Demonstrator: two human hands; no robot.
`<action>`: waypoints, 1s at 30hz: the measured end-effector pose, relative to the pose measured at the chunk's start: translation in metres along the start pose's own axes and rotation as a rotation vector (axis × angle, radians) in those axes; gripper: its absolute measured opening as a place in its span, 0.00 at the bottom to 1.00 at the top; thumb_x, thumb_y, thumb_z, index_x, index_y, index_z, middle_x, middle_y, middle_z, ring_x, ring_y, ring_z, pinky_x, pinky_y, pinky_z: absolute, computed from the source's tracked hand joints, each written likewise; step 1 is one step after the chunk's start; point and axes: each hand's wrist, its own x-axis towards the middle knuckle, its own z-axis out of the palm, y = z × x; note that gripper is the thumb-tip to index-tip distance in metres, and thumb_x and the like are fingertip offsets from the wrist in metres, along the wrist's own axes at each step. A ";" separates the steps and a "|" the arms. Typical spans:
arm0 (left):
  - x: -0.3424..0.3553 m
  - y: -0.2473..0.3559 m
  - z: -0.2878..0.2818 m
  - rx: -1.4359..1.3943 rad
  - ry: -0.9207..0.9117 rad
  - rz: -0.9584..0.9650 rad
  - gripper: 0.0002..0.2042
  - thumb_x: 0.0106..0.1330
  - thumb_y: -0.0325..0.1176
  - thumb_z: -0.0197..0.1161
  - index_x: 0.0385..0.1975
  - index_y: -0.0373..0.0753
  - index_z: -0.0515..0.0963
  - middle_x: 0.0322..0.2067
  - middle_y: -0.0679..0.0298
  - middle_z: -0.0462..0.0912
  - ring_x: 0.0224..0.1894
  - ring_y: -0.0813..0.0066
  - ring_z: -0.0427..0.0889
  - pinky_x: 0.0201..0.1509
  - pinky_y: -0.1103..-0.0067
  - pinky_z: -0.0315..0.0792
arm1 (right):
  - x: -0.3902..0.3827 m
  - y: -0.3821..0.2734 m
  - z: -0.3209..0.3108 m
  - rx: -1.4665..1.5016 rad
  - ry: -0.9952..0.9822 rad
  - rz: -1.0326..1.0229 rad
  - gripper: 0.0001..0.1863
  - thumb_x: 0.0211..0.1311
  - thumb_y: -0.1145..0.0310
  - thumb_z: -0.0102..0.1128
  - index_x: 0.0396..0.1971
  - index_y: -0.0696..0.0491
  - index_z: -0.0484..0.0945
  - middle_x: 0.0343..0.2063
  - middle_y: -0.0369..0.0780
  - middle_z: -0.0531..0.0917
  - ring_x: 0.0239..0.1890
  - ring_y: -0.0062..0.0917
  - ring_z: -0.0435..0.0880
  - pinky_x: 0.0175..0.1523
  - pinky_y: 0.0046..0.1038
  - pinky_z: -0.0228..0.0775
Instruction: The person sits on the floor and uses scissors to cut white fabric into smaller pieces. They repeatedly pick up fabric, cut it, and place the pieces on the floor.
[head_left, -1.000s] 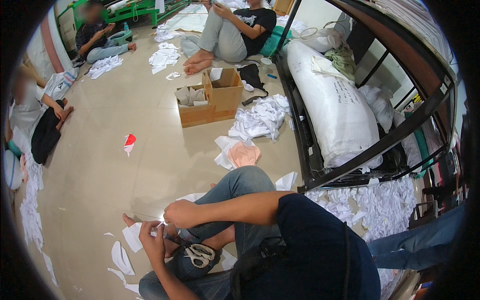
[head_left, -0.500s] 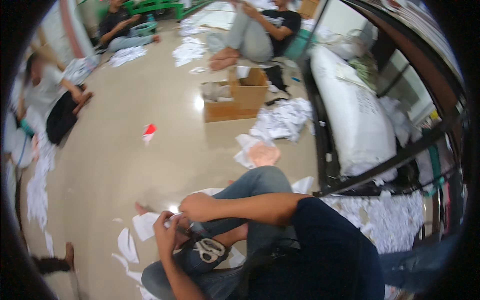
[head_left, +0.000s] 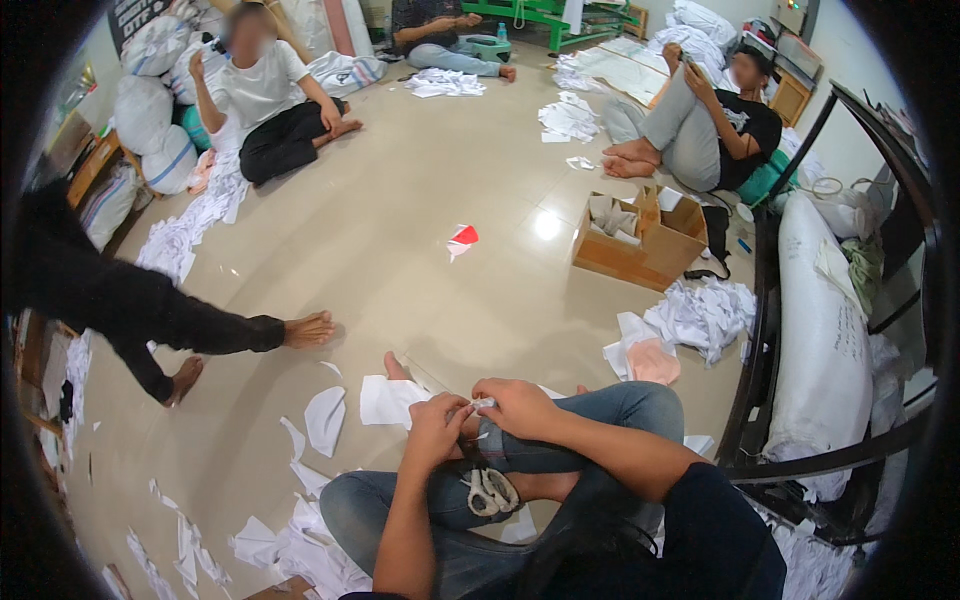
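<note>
I sit cross-legged on the floor, and both hands meet above my lap. Between them is a small whitish folded piece, whether paper or cloth I cannot tell. My left hand pinches its near left end with thumb and fingertips. From the other side my right hand is closed on it, fingers bent. Just below the hands, scissors with wrapped, pale handles rest on my leg, their blades mostly hidden. A white sheet-like piece lies on the floor beyond my left hand.
White scraps and a heap lie to my left. Ahead right stand a cardboard box and a white pile. A black metal frame holds a large white sack. A barefoot person strides at left; several others sit farther off.
The view has swung left, so the scene sits farther right. More of the walking person at left now shows. My hands stay together on the small piece above my lap.
</note>
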 end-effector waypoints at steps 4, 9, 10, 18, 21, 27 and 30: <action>-0.002 0.000 0.002 0.011 0.007 0.018 0.11 0.78 0.34 0.76 0.49 0.31 0.92 0.43 0.48 0.96 0.43 0.49 0.95 0.51 0.63 0.86 | 0.003 0.000 -0.005 -0.001 -0.044 -0.011 0.11 0.78 0.61 0.68 0.51 0.49 0.91 0.46 0.49 0.94 0.52 0.53 0.93 0.56 0.53 0.85; -0.003 -0.002 0.003 0.055 -0.002 -0.010 0.14 0.78 0.41 0.76 0.50 0.35 0.91 0.47 0.50 0.95 0.52 0.44 0.93 0.62 0.57 0.79 | 0.001 0.018 0.013 -0.065 -0.030 -0.023 0.10 0.77 0.64 0.68 0.49 0.50 0.91 0.44 0.50 0.94 0.52 0.54 0.93 0.56 0.55 0.85; -0.004 -0.004 0.004 0.062 -0.011 -0.021 0.14 0.78 0.42 0.75 0.50 0.37 0.91 0.48 0.50 0.95 0.54 0.44 0.92 0.65 0.55 0.76 | 0.002 0.020 0.016 -0.090 -0.040 -0.034 0.10 0.76 0.64 0.68 0.51 0.50 0.91 0.44 0.50 0.94 0.52 0.55 0.93 0.56 0.55 0.85; -0.004 -0.006 0.008 0.043 -0.039 -0.044 0.12 0.80 0.39 0.71 0.50 0.38 0.92 0.48 0.52 0.95 0.52 0.44 0.92 0.63 0.54 0.75 | -0.002 0.002 0.006 0.063 0.020 -0.050 0.14 0.75 0.67 0.70 0.57 0.51 0.88 0.56 0.50 0.91 0.59 0.55 0.91 0.62 0.55 0.83; -0.001 -0.003 0.009 0.043 -0.103 -0.102 0.12 0.80 0.39 0.71 0.50 0.37 0.92 0.46 0.51 0.95 0.52 0.43 0.92 0.63 0.54 0.76 | 0.001 0.016 0.009 0.009 -0.021 -0.069 0.11 0.77 0.65 0.69 0.53 0.52 0.89 0.54 0.50 0.90 0.60 0.54 0.89 0.64 0.55 0.82; -0.003 0.001 0.010 -0.019 0.006 -0.028 0.13 0.73 0.34 0.77 0.50 0.33 0.92 0.46 0.46 0.95 0.49 0.40 0.93 0.60 0.55 0.82 | 0.001 0.024 0.017 -0.077 -0.039 -0.034 0.11 0.83 0.63 0.65 0.48 0.55 0.88 0.48 0.47 0.88 0.58 0.49 0.89 0.64 0.48 0.82; 0.000 0.007 0.012 0.005 -0.007 -0.022 0.12 0.73 0.30 0.77 0.50 0.28 0.92 0.48 0.45 0.97 0.53 0.44 0.96 0.60 0.60 0.86 | -0.001 0.033 0.023 -0.076 0.005 -0.029 0.11 0.83 0.63 0.64 0.47 0.55 0.88 0.48 0.47 0.88 0.58 0.48 0.89 0.65 0.48 0.82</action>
